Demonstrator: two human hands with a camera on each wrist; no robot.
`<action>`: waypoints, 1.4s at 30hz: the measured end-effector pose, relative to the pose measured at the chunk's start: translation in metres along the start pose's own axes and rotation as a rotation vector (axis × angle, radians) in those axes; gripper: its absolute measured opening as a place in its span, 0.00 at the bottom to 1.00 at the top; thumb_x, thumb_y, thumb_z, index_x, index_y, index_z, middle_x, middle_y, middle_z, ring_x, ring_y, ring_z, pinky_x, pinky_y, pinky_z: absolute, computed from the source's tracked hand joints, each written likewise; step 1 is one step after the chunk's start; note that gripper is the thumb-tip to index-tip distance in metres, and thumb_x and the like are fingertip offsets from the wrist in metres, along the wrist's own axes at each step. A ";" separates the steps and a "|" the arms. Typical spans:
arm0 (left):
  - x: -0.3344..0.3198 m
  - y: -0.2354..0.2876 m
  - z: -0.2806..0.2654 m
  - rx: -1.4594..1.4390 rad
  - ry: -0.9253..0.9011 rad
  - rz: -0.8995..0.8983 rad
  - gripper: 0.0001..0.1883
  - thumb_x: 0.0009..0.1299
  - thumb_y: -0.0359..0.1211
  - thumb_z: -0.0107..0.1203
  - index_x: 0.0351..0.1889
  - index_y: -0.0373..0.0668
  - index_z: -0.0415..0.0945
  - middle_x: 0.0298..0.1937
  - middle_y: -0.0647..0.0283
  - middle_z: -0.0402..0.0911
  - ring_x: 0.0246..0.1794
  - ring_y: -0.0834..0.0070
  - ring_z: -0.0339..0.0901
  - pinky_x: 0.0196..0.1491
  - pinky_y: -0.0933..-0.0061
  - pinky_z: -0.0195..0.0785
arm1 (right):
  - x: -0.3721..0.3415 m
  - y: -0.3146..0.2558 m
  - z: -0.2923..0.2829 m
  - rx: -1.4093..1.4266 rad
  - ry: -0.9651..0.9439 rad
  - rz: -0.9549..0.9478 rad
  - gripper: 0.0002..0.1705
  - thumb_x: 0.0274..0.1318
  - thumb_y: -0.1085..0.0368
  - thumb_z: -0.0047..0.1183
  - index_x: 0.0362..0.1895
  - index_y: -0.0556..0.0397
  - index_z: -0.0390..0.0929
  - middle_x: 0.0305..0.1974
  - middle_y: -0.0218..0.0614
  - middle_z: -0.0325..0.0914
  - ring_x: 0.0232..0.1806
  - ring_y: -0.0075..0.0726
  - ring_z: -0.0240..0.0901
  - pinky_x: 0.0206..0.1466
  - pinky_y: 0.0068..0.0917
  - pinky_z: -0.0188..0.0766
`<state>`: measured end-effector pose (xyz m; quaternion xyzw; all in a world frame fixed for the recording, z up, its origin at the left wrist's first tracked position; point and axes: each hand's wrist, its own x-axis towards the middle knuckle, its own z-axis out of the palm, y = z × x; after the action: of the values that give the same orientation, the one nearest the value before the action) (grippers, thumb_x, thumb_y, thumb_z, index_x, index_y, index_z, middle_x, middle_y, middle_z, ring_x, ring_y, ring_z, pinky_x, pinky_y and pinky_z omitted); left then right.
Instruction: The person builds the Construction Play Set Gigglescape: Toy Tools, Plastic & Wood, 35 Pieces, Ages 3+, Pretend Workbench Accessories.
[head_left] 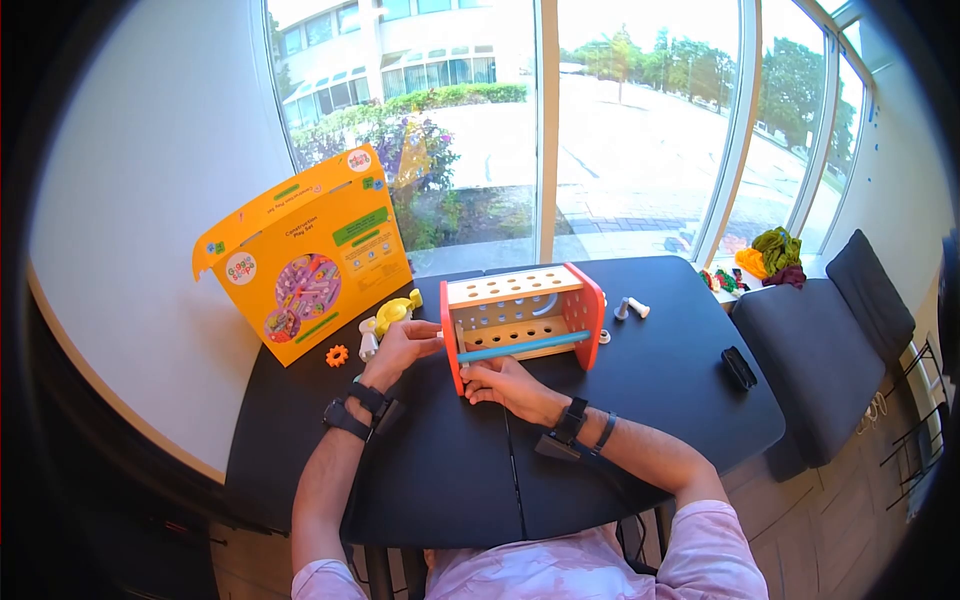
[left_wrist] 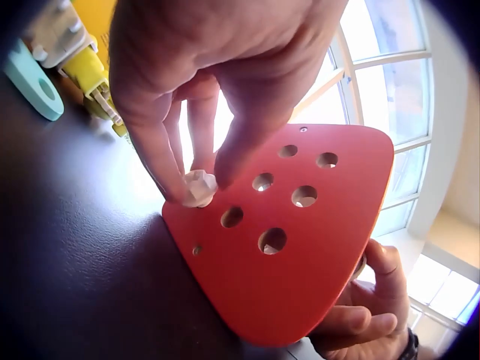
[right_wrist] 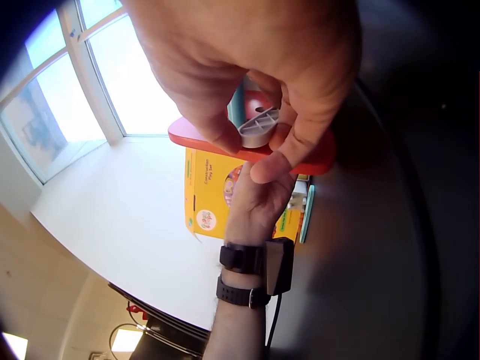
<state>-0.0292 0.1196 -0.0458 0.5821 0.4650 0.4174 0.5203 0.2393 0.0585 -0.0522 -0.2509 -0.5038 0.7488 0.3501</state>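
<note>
A toy bench with red end panels (head_left: pixel 590 320) and a pale perforated top (head_left: pixel 510 286) stands on the black table, a blue bar (head_left: pixel 525 346) along its near side. At the outer face of the left red panel (left_wrist: pixel 285 217), my left hand (head_left: pixel 405 350) pinches a small white faceted piece (left_wrist: pixel 200 187) between thumb and fingers. On the inner side of that panel my right hand (head_left: pixel 515 388) holds a grey ribbed round piece (right_wrist: pixel 259 129) in its fingertips, beside the blue bar. Whether the two pieces meet through the panel is hidden.
A yellow box (head_left: pixel 310 250) stands at the left rear. Near it lie an orange gear (head_left: pixel 337 356), a yellow toy piece (head_left: pixel 395 312) and a white one (head_left: pixel 368 340). A bolt-like piece (head_left: pixel 632 308) lies right of the bench; a black case (head_left: pixel 738 368) is farther right.
</note>
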 end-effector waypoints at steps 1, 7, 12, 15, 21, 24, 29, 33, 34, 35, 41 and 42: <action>0.000 0.001 0.000 0.009 -0.001 -0.002 0.17 0.80 0.29 0.68 0.64 0.33 0.87 0.59 0.59 0.91 0.58 0.72 0.90 0.65 0.70 0.84 | 0.001 0.002 -0.001 -0.003 -0.007 -0.007 0.15 0.80 0.57 0.64 0.57 0.55 0.83 0.45 0.30 0.85 0.43 0.20 0.84 0.49 0.23 0.85; 0.001 -0.002 -0.003 -0.075 -0.003 0.057 0.15 0.80 0.29 0.69 0.62 0.33 0.88 0.57 0.59 0.92 0.57 0.72 0.90 0.65 0.71 0.83 | 0.000 0.004 -0.003 -0.080 -0.015 -0.015 0.18 0.80 0.54 0.66 0.58 0.54 0.83 0.45 0.28 0.84 0.43 0.19 0.83 0.48 0.22 0.85; 0.001 0.001 -0.005 -0.122 0.047 -0.116 0.15 0.80 0.27 0.68 0.62 0.34 0.87 0.59 0.59 0.91 0.58 0.72 0.89 0.66 0.69 0.83 | 0.002 0.006 -0.004 -0.081 -0.024 -0.006 0.18 0.81 0.55 0.64 0.59 0.54 0.83 0.46 0.28 0.84 0.44 0.19 0.82 0.48 0.22 0.85; 0.005 -0.007 -0.008 -0.071 0.042 -0.182 0.17 0.80 0.26 0.65 0.66 0.34 0.84 0.61 0.57 0.90 0.60 0.70 0.90 0.66 0.66 0.84 | 0.001 0.005 -0.003 -0.071 -0.023 0.002 0.17 0.81 0.55 0.64 0.59 0.54 0.83 0.46 0.29 0.84 0.44 0.19 0.82 0.49 0.22 0.85; 0.002 -0.004 -0.005 -0.056 0.013 0.044 0.16 0.82 0.31 0.66 0.64 0.36 0.85 0.59 0.59 0.90 0.58 0.72 0.90 0.64 0.69 0.85 | 0.000 0.004 -0.001 -0.047 -0.031 -0.003 0.17 0.82 0.55 0.62 0.58 0.54 0.83 0.46 0.29 0.84 0.44 0.20 0.82 0.50 0.23 0.85; 0.009 -0.011 -0.008 -0.058 0.060 -0.116 0.16 0.81 0.31 0.68 0.64 0.37 0.85 0.59 0.60 0.91 0.59 0.72 0.88 0.63 0.70 0.83 | 0.000 0.003 -0.001 -0.036 -0.033 0.000 0.16 0.82 0.55 0.62 0.58 0.54 0.83 0.47 0.29 0.84 0.44 0.20 0.83 0.50 0.22 0.85; 0.009 -0.014 -0.008 -0.058 0.005 0.042 0.16 0.82 0.33 0.68 0.65 0.38 0.84 0.58 0.60 0.91 0.58 0.73 0.89 0.62 0.72 0.83 | -0.001 0.001 0.001 -0.038 -0.035 -0.002 0.16 0.82 0.55 0.62 0.58 0.54 0.83 0.46 0.29 0.84 0.44 0.20 0.83 0.50 0.23 0.85; 0.010 -0.012 -0.008 -0.038 0.045 -0.101 0.16 0.83 0.32 0.67 0.65 0.38 0.83 0.57 0.58 0.90 0.57 0.72 0.89 0.62 0.72 0.84 | -0.001 0.004 0.000 -0.031 -0.033 0.004 0.16 0.82 0.56 0.62 0.58 0.54 0.83 0.46 0.29 0.84 0.44 0.20 0.83 0.49 0.23 0.85; 0.010 -0.012 -0.009 -0.032 0.045 -0.180 0.16 0.83 0.31 0.67 0.65 0.38 0.83 0.58 0.58 0.90 0.57 0.72 0.89 0.62 0.72 0.84 | 0.000 0.002 0.000 -0.029 -0.035 0.002 0.15 0.82 0.56 0.62 0.58 0.54 0.83 0.46 0.29 0.85 0.44 0.20 0.83 0.49 0.23 0.85; 0.011 -0.013 -0.009 -0.049 0.037 -0.124 0.17 0.83 0.31 0.67 0.66 0.38 0.82 0.58 0.57 0.90 0.57 0.72 0.89 0.61 0.72 0.84 | 0.000 0.001 0.001 -0.026 -0.037 0.002 0.15 0.82 0.56 0.62 0.58 0.54 0.83 0.46 0.29 0.85 0.44 0.20 0.83 0.49 0.23 0.85; 0.007 -0.016 -0.007 -0.059 0.025 0.022 0.19 0.83 0.31 0.67 0.68 0.36 0.80 0.59 0.56 0.89 0.58 0.70 0.89 0.60 0.71 0.86 | 0.000 0.002 0.002 -0.010 -0.027 0.001 0.15 0.81 0.55 0.63 0.57 0.53 0.82 0.46 0.29 0.85 0.43 0.20 0.83 0.49 0.23 0.84; 0.008 -0.014 -0.007 -0.089 0.040 -0.036 0.19 0.82 0.30 0.68 0.67 0.36 0.80 0.59 0.56 0.89 0.59 0.69 0.89 0.61 0.70 0.86 | 0.000 0.003 0.002 -0.006 -0.025 0.002 0.16 0.81 0.55 0.63 0.57 0.53 0.82 0.46 0.29 0.85 0.43 0.19 0.83 0.49 0.23 0.84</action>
<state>-0.0359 0.1295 -0.0590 0.5416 0.4667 0.4397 0.5436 0.2375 0.0568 -0.0540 -0.2428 -0.5102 0.7507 0.3423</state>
